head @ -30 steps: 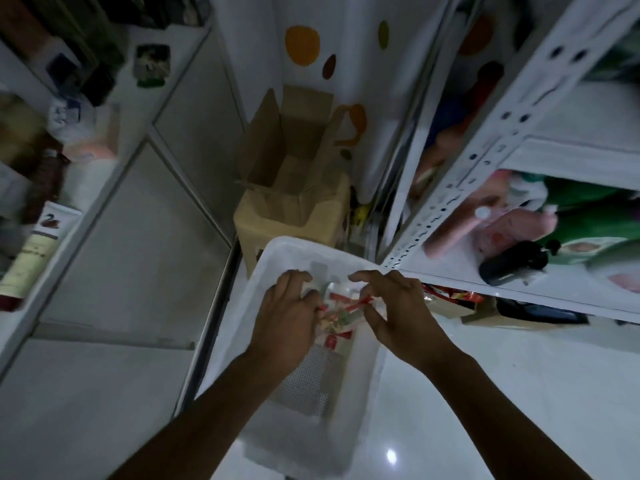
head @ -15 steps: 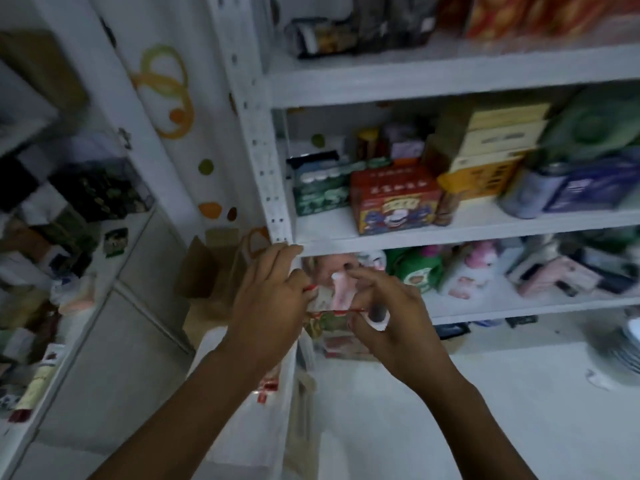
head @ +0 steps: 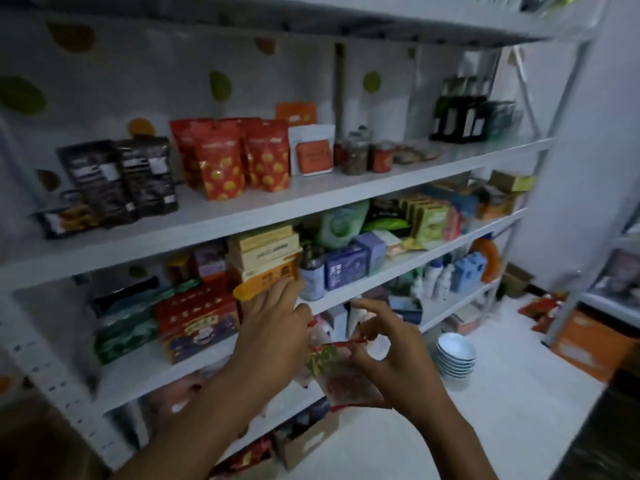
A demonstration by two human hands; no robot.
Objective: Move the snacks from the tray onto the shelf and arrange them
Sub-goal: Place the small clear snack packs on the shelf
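Both my hands hold a small bundle of clear snack packets (head: 341,374) with red edges and a gold-green label, in front of the white metal shelf unit (head: 311,199). My left hand (head: 273,336) grips the bundle's left side. My right hand (head: 391,355) pinches its right side, thumb underneath. The bundle hangs at the height of the second-lowest shelf board (head: 166,368), a little in front of it. The tray is out of view.
The upper shelf carries red pouches (head: 221,157), black bags (head: 121,178) and jars (head: 356,155). The middle shelf holds boxes (head: 266,258) and a red carton (head: 197,320). A stack of pale bowls (head: 455,355) stands on the white floor; an orange box (head: 588,341) lies at right.
My view swung up from the tray on the floor to the shelves. Both hands lifted the snack bundle out of the tray and carried it up to shelf height.
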